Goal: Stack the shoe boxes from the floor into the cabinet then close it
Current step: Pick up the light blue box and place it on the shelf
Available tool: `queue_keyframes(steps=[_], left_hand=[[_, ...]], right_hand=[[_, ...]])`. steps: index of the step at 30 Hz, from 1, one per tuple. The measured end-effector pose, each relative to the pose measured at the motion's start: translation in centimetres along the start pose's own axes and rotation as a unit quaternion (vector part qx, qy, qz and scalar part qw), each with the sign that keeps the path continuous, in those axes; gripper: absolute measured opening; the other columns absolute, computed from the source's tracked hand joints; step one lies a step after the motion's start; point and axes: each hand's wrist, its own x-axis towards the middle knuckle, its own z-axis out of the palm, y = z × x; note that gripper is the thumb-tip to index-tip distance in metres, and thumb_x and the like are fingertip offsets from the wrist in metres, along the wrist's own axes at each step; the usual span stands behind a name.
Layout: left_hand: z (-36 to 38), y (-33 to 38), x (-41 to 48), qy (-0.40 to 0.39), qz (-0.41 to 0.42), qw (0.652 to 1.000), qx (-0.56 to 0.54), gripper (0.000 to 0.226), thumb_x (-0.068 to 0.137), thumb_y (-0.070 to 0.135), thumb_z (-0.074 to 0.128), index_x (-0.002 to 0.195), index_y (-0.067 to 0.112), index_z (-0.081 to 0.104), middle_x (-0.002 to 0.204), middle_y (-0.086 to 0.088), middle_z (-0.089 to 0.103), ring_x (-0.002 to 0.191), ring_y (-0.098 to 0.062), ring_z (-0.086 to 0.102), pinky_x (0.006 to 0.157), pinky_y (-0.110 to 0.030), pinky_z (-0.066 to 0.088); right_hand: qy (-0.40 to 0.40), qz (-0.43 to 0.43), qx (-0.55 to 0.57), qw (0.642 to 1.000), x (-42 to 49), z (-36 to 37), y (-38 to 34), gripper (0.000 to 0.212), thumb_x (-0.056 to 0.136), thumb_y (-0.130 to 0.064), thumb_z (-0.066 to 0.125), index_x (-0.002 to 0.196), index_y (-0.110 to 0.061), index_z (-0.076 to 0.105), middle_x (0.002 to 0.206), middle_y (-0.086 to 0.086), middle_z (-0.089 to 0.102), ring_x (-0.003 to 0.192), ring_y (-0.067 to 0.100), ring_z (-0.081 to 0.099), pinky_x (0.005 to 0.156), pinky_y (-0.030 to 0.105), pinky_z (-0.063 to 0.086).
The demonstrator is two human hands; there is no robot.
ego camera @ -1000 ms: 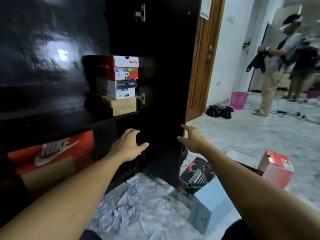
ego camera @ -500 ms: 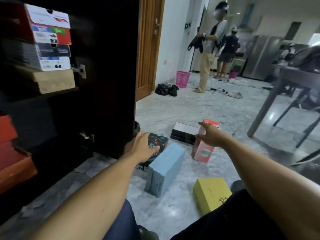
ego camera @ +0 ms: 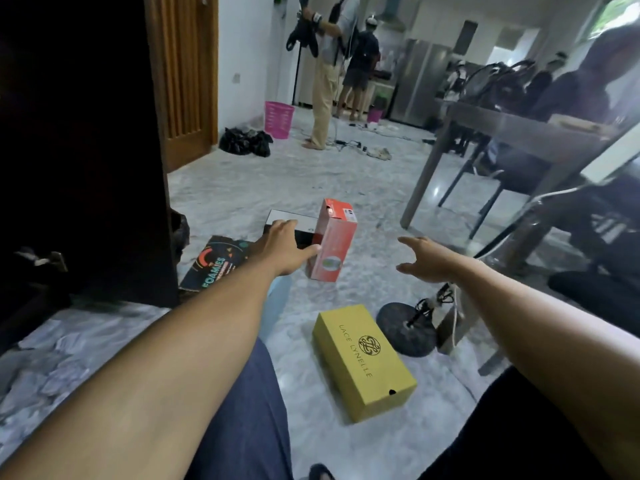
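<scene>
A red shoe box [ego camera: 333, 241] stands on its side on the marble floor. My left hand [ego camera: 282, 249] is stretched out with straight fingers, its thumb touching the red box's left face. My right hand [ego camera: 427, 259] hovers spread and empty to the right of that box, not touching it. A black and white box [ego camera: 290, 221] lies flat behind my left hand. A black "Foamies" box [ego camera: 216, 265] lies at the foot of the dark cabinet door [ego camera: 86, 150]. A yellow box [ego camera: 363, 360] lies nearer to me. A pale blue box [ego camera: 277, 299] is mostly hidden under my left forearm.
A round black stand base with cables [ego camera: 407, 329] sits right of the yellow box. A grey table [ego camera: 502, 133] and chairs stand at the right. People [ego camera: 323, 64] stand at the back near a pink basket [ego camera: 278, 119] and black bags [ego camera: 246, 142].
My view has swung right, away from the cabinet shelves to the floor. Both hands have moved from the cabinet toward the red box, the left one now touching it.
</scene>
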Motion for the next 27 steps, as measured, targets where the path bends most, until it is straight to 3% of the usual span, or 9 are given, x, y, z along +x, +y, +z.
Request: queue_keyframes(steps=[8,12,18,21,27], left_hand=[[1.5,-1.6,0.9,-0.03,-0.021,0.998,0.043,0.088,0.088,0.064,0.06,0.155,0.016,0.028,0.158,-0.009,0.031,0.14,-0.03,0.039,0.105,-0.043,0.04],[2.3,-3.1,1.7,-0.04,-0.041,0.995,0.077,0.086,0.083,0.07,0.059,0.148,0.018,0.038,0.152,-0.007,0.04,0.133,-0.03,0.045,0.101,-0.042,0.044],[2.4,-7.6,3.0,-0.033,-0.135,0.987,0.078,0.087,0.071,0.075,0.063,0.14,0.024,0.049,0.138,-0.005,0.056,0.122,-0.029,0.055,0.096,-0.038,0.049],[2.9,-9.7,4.2,-0.04,-0.18,0.978,0.101,0.073,0.066,0.079,0.059,0.12,0.029,0.057,0.121,-0.002,0.064,0.106,-0.028,0.061,0.086,-0.038,0.053],[7.5,-11.8,6.1,-0.041,-0.26,0.959,0.107,0.067,0.071,0.08,0.054,0.108,0.024,0.058,0.111,-0.002,0.065,0.099,-0.029,0.062,0.086,-0.04,0.053]], right_hand=[[-0.012,-0.013,0.027,0.999,1.2,2.0,1.6,0.076,0.097,-0.038,0.06,0.158,-0.019,0.02,0.16,0.011,0.026,0.14,0.031,0.04,0.113,0.04,0.034],[-0.021,-0.031,0.042,0.998,3.3,4.1,2.2,0.075,0.097,-0.037,0.061,0.158,-0.022,0.021,0.161,0.009,0.024,0.14,0.03,0.041,0.114,0.043,0.036],[-0.058,-0.044,0.052,0.996,8.9,7.3,1.2,0.071,0.097,-0.035,0.06,0.157,-0.023,0.022,0.159,0.01,0.028,0.138,0.031,0.044,0.113,0.044,0.038],[-0.065,-0.059,0.086,0.992,12.7,9.3,-0.7,0.069,0.097,-0.031,0.06,0.156,-0.022,0.024,0.156,0.013,0.033,0.137,0.032,0.044,0.113,0.043,0.036],[-0.091,-0.119,0.124,0.981,19.1,14.7,-6.5,0.069,0.098,-0.035,0.057,0.156,-0.014,0.026,0.159,0.016,0.031,0.145,0.032,0.033,0.116,0.038,0.03]])
